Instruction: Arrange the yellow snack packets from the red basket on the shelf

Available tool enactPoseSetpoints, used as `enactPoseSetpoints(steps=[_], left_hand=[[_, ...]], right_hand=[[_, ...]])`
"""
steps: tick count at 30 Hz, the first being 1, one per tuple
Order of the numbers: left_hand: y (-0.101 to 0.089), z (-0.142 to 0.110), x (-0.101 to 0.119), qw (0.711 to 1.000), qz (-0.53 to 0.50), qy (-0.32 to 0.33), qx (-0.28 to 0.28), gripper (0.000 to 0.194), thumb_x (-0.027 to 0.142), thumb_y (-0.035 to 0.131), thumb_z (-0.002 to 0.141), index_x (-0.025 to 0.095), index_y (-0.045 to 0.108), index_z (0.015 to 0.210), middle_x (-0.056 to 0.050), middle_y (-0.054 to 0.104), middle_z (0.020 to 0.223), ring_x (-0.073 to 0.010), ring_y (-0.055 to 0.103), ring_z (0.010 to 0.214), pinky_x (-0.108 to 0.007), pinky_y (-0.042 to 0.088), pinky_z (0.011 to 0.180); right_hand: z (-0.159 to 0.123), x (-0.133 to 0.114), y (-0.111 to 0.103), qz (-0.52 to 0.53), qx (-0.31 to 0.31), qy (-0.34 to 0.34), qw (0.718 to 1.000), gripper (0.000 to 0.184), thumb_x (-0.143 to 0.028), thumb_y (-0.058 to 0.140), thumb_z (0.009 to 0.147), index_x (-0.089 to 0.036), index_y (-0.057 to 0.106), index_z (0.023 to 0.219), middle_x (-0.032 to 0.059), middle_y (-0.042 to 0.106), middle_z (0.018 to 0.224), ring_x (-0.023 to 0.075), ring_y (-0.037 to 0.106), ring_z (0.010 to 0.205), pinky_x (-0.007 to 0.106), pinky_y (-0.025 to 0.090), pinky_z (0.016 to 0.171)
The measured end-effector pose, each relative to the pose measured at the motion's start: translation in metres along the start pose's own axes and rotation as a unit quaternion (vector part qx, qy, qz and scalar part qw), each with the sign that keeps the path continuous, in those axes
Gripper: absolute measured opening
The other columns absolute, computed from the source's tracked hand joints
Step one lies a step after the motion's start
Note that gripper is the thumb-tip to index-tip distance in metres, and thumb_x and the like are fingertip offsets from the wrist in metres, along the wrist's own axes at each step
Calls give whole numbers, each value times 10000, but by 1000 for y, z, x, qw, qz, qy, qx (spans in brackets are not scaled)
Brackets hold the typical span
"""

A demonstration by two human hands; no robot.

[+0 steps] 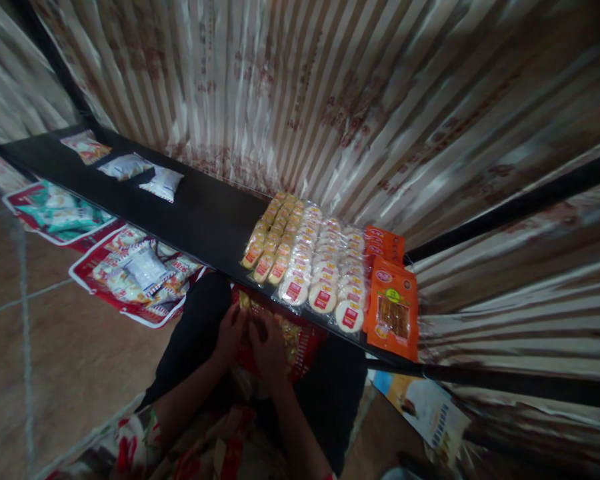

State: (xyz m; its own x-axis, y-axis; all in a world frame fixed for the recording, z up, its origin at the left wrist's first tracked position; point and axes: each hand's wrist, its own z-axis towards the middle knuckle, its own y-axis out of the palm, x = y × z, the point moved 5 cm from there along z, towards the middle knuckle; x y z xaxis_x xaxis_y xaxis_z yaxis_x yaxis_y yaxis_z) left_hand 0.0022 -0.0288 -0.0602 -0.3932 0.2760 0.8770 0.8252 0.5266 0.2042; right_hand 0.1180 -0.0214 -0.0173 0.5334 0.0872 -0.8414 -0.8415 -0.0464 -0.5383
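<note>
Both hands are low in front of me, over a red bag [305, 347] that lies in my lap with gold-wrapped packets inside. My left hand [231, 337] has its fingers curled around a small gold-wrapped packet [244, 301] at the bag's opening. Close beside it, my right hand [269, 343] is bent with its fingertips drawn together; what lies under them is hidden. Just beyond the hands, rows of gold-wrapped packets [279, 243] stand on a black shelf [205, 217]. To their right run rows of round white packets [324, 293] with red labels.
Orange pouches [393, 313] stand at the shelf's right end. Three small packets [163, 183] lie toward its left. Below the shelf are two open red bags, one with white packets [147, 267], one with green packets [63, 210]. A striped curtain [280, 100] hangs behind; a black pole [520, 203] slants at right.
</note>
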Motion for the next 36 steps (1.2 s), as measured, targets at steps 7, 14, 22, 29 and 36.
enactPoseSetpoints(steps=[7, 14, 22, 29, 36], left_hand=[[-9, 8, -18, 998, -8, -37, 40, 309, 422, 641, 656, 158, 647, 815, -79, 689, 907, -231, 603, 982, -311, 479, 851], [-13, 13, -18, 998, -10, -36, 53, 256, 315, 591, 707, 163, 666, 899, -85, 653, 1130, -222, 543, 1144, -321, 416, 980], [6, 6, -9, 988, -120, -100, 7, 308, 351, 606, 644, 157, 671, 875, -50, 707, 867, -205, 654, 843, -298, 512, 744], [12, 5, -6, 983, -135, -125, 1, 319, 359, 614, 606, 140, 646, 837, -43, 691, 776, -171, 644, 700, -260, 495, 618], [11, 2, 10, 991, -108, -76, -26, 350, 414, 624, 636, 168, 610, 885, -30, 684, 848, -169, 637, 782, -266, 495, 697]], right_hand=[[1, -2, 0, -9, 0, -32, 999, 202, -235, 472, 838, -195, 652, 921, 81, 626, 1034, 191, 545, 1021, 344, 419, 924], [3, -11, -4, 16, 14, -24, 999, 192, -203, 465, 825, -202, 650, 878, 78, 638, 1012, 188, 568, 984, 353, 430, 921], [5, -11, -5, 47, 8, -13, 999, 203, -212, 444, 811, -199, 640, 862, 73, 654, 946, 190, 589, 927, 350, 451, 882], [6, -9, -5, 41, 4, -8, 999, 201, -224, 439, 825, -197, 633, 869, 69, 653, 928, 184, 596, 912, 327, 454, 861], [6, -7, 0, 34, 3, 10, 999, 221, -299, 485, 820, -192, 628, 950, 80, 664, 972, 199, 604, 928, 333, 463, 855]])
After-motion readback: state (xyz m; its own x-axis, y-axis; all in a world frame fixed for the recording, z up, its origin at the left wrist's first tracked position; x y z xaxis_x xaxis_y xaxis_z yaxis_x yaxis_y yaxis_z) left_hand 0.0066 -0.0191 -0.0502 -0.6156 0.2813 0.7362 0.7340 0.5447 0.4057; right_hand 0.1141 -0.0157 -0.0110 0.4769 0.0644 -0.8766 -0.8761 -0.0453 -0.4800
